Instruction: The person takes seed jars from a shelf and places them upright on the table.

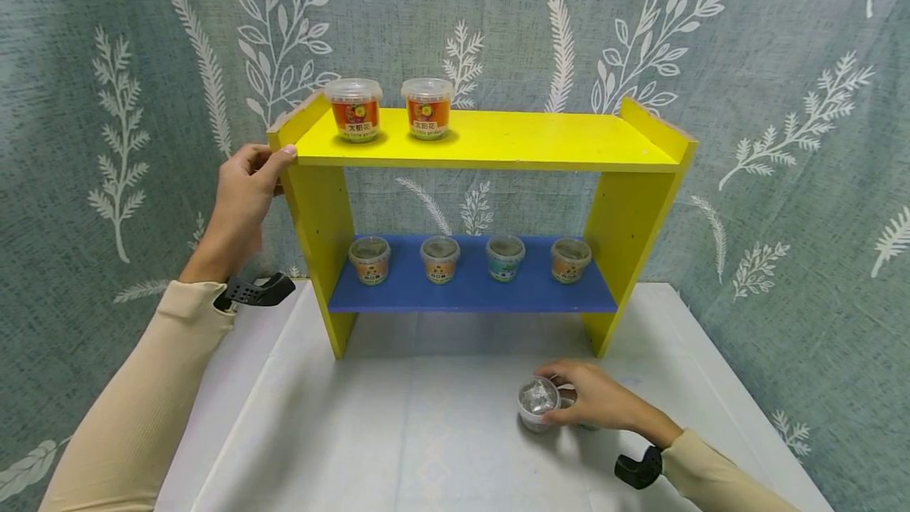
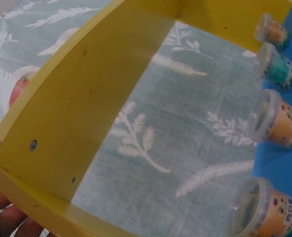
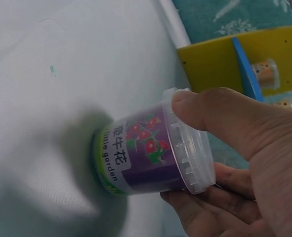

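My left hand (image 1: 245,188) grips the upper left corner of a yellow shelf (image 1: 498,141), thumb on top of the side panel. In the left wrist view some of its fingers (image 2: 10,217) curl beneath the yellow edge. Down on the white table, in front of the shelf's right leg, my right hand (image 1: 593,395) holds a small clear-lidded plastic cup (image 1: 538,403) by its rim. The right wrist view shows this cup (image 3: 146,153) with a purple label, red flowers and a green base. Something pale partly shows under the right hand; its kind is hidden.
Two orange-labelled lidded cups, one left (image 1: 355,111) and one right (image 1: 428,109), stand on the yellow top. Several smaller-looking cups line the blue lower shelf (image 1: 469,299), one with a teal label (image 1: 505,259). Leaf-patterned green cloth (image 1: 782,180) hangs around the white table (image 1: 355,441).
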Demonstrator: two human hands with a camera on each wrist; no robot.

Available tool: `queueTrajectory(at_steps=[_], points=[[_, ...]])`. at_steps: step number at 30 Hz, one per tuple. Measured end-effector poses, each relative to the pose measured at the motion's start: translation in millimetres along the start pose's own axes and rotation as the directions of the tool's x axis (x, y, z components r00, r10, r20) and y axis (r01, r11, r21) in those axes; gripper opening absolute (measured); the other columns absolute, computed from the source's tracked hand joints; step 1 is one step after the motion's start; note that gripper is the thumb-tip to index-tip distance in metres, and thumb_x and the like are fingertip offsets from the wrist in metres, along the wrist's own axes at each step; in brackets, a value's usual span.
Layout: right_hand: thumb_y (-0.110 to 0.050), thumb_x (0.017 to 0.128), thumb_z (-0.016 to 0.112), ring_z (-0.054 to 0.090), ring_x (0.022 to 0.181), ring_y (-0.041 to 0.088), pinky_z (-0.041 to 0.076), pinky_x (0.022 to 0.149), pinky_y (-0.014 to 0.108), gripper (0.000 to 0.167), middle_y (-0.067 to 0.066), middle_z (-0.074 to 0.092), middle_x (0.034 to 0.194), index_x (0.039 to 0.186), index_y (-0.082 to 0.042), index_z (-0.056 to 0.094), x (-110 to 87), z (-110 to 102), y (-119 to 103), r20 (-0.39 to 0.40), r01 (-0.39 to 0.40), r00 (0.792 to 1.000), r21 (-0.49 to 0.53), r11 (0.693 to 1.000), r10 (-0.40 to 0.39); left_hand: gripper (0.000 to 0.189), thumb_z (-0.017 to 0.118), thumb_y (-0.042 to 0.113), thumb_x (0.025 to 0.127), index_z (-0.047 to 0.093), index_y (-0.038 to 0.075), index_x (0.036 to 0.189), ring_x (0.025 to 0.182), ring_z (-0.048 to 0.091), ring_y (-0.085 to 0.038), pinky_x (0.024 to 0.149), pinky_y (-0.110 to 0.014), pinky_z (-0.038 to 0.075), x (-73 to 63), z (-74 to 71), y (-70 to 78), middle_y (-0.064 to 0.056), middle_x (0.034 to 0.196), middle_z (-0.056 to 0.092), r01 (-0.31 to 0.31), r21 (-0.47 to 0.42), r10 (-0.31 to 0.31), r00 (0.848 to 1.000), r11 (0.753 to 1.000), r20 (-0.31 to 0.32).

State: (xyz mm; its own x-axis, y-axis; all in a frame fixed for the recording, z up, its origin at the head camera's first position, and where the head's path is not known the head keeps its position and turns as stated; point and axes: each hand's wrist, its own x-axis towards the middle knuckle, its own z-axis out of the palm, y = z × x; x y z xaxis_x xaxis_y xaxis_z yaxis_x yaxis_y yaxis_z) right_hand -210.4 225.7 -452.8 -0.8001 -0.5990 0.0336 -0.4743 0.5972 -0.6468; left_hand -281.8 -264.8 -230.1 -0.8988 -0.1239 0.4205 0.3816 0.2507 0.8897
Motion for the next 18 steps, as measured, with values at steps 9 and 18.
queueTrajectory(at_steps=[9, 18], points=[[-0.039, 0.085, 0.086, 0.065, 0.115, 0.032, 0.057, 0.087, 0.029, 0.072, 0.015, 0.063, 0.133, 0.137, 0.004, 0.059, 1.0, -2.2, -4.2, 0.034, -0.017, 0.999, -0.012, 1.000, 0.018, 0.042, 0.060, 0.048, 0.102, 0.055, 0.014, 0.126, 0.104, 0.052, -0.018, 0.088, -0.024, 0.042, -2.0, 1.4, 0.5, -0.001, 0.118, 0.053, -0.015, -0.020, 0.015, 1.000, 1.000, -0.010], [-0.037, 0.086, 0.085, 0.065, 0.114, 0.028, 0.057, 0.088, 0.036, 0.065, 0.011, 0.064, 0.134, 0.136, -0.003, 0.063, 2.2, -10.3, -6.1, 0.046, 0.043, 0.998, -0.148, 0.988, -0.037, 0.042, 0.061, 0.048, 0.102, 0.056, 0.014, 0.125, 0.102, 0.053, -0.017, 0.087, -0.024, 0.043, -2.2, 2.4, 1.9, -0.001, 0.117, 0.053, -0.016, -0.038, 0.015, 1.000, 0.999, -0.021]])
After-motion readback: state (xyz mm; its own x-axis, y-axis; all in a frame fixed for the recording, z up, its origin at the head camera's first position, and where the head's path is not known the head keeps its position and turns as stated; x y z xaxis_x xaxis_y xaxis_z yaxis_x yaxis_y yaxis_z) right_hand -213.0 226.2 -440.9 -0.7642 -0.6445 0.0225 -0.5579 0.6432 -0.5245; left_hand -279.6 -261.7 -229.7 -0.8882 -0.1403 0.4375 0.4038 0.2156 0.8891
